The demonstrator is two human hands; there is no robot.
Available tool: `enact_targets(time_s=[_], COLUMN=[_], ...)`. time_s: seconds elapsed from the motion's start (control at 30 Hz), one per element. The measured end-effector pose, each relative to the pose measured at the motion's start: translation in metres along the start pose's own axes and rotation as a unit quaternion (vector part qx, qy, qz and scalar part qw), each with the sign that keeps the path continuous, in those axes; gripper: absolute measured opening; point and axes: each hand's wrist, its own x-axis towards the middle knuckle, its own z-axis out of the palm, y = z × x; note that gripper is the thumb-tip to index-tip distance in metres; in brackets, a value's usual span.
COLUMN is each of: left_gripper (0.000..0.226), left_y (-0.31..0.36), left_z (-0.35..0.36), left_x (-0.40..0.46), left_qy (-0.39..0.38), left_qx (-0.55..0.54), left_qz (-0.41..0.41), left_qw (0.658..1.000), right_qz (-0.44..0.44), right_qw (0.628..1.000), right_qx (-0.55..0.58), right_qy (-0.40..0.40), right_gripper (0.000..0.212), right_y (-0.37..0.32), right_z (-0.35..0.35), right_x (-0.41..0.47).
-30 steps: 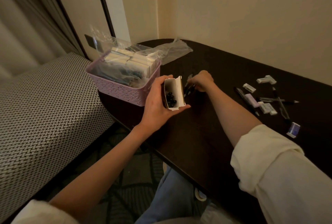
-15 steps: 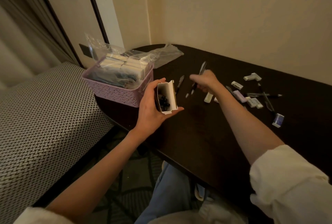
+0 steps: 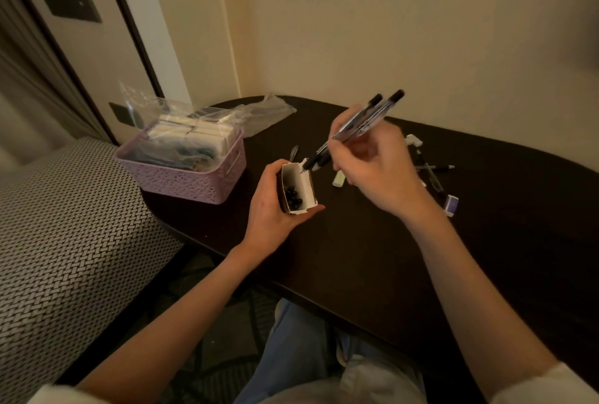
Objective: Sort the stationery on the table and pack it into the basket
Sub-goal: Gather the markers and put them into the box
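Black pens (image 3: 359,126), now lifted off the table (image 3: 372,261), pinched in the right hand (image 3: 372,170), tips reaching the box (image 3: 299,188) gripped by the left hand (image 3: 272,209).

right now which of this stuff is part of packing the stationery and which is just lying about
Part of the job:
- pens held in the right hand
- open pen box held in the left hand
- pink basket, already holding white boxes
- loose pens and erasers on the table

Just lying about:
- clear plastic bag behind the basket
- patterned seat
- wall panel
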Motion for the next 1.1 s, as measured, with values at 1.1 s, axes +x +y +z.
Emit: enact_targets(time_s=[1.1], left_gripper=[0.08], left_y=[0.002], left_z=[0.01], left_x=[0.004], left_qy=[-0.064], left_qx=[-0.031], left_qz=[0.002], left_qw=[0.997], right_qz=[0.102], right_qw=[0.947], right_qx=[-0.283], right_qy=[-0.11], right_gripper=[0.023], right_y=[0.045], right_z=[0.032], right_x=[0.005])
